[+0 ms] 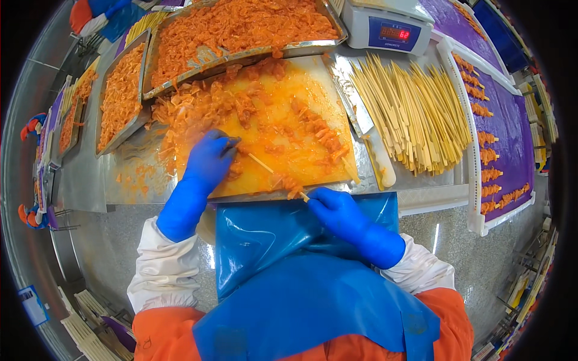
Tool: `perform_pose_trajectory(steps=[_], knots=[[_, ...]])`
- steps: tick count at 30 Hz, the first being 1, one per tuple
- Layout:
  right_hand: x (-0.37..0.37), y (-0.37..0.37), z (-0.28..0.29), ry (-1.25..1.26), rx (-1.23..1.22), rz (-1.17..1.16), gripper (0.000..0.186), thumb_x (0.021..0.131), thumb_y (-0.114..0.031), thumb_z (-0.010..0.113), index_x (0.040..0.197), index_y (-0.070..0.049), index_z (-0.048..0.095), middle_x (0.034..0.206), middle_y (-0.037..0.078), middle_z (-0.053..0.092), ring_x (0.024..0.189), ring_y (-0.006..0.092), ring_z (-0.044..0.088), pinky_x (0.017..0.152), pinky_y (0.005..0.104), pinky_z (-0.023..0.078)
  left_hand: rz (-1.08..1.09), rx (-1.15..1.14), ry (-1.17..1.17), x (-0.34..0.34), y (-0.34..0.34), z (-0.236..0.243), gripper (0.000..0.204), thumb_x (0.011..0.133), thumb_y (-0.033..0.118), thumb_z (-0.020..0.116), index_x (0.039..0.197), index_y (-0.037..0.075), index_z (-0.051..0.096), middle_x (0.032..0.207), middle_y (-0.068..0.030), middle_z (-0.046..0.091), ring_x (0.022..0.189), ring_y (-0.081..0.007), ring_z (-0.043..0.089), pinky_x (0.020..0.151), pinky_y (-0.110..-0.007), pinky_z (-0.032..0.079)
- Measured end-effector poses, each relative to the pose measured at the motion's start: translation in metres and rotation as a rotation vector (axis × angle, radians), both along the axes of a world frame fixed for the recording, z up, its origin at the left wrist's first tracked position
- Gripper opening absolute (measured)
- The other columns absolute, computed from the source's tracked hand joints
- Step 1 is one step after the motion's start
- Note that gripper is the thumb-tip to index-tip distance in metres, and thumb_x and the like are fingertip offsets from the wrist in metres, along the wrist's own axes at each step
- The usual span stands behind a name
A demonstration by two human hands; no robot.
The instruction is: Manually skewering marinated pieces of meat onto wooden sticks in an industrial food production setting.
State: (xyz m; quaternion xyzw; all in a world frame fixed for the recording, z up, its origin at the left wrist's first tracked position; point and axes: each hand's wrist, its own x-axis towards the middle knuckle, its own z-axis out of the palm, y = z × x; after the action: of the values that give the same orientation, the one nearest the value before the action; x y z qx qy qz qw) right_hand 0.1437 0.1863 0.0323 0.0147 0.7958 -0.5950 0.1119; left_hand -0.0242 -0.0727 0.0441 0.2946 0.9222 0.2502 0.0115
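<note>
My right hand [337,212], in a blue glove, grips the flat handle end of a bamboo skewer [261,162] over the near edge of the cutting board [313,174]. Several pieces of orange-red marinated meat [288,185] are bunched on the skewer close to that hand. At the skewer's other end, my left hand [211,157] is closed in a pinch on a piece of meat by the tip; its fingers partly hide the piece. Further right on the board lies a loaded meat skewer [322,133], its handle toward me. Loose meat [198,114] is heaped beyond my left hand.
A large metal tray of meat [253,27] stands behind the board, with a smaller tray [123,90] to its left. At right are a knife [379,157], a pile of bare skewers [415,114], a scale [388,27] and a purple-lined white tray [509,144] holding loaded skewers.
</note>
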Motion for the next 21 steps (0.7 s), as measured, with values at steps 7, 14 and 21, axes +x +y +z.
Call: perform_pose_trajectory(steps=[7, 14, 21], knots=[[-0.001, -0.013, 0.003, -0.036, 0.022, -0.008, 0.020, 0.090, -0.021, 0.059, 0.096, -0.002, 0.062, 0.073, 0.014, 0.061, 0.065, 0.0215, 0.061, 0.060, 0.0350, 0.049, 0.044, 0.024, -0.025, 0.009, 0.008, 0.004, 0.026, 0.079, 0.003, 0.063, 0.105, 0.006, 0.068, 0.086, -0.0114, 0.058, 0.074, -0.0251, 0.058, 0.065, -0.030, 0.047], [-0.017, -0.033, 0.002, -0.002, -0.009, -0.031, 0.016, 0.090, -0.019, 0.058, 0.093, -0.004, 0.060, 0.073, 0.018, 0.060, 0.066, 0.0298, 0.060, 0.058, 0.0373, 0.047, 0.131, 0.198, -0.028, 0.014, 0.003, 0.002, 0.027, 0.081, 0.003, 0.062, 0.107, 0.007, 0.067, 0.087, -0.0096, 0.059, 0.076, -0.0222, 0.059, 0.067, -0.029, 0.048], [0.006, -0.010, 0.004, -0.119, -0.172, -0.040, 0.016, 0.091, -0.017, 0.058, 0.097, -0.003, 0.062, 0.067, 0.006, 0.058, 0.059, 0.0098, 0.054, 0.054, 0.0279, 0.045, 0.008, 0.078, -0.068, 0.044, -0.020, 0.010, 0.026, 0.081, 0.005, 0.064, 0.106, 0.007, 0.067, 0.093, -0.0088, 0.059, 0.085, -0.0210, 0.060, 0.072, -0.030, 0.049]])
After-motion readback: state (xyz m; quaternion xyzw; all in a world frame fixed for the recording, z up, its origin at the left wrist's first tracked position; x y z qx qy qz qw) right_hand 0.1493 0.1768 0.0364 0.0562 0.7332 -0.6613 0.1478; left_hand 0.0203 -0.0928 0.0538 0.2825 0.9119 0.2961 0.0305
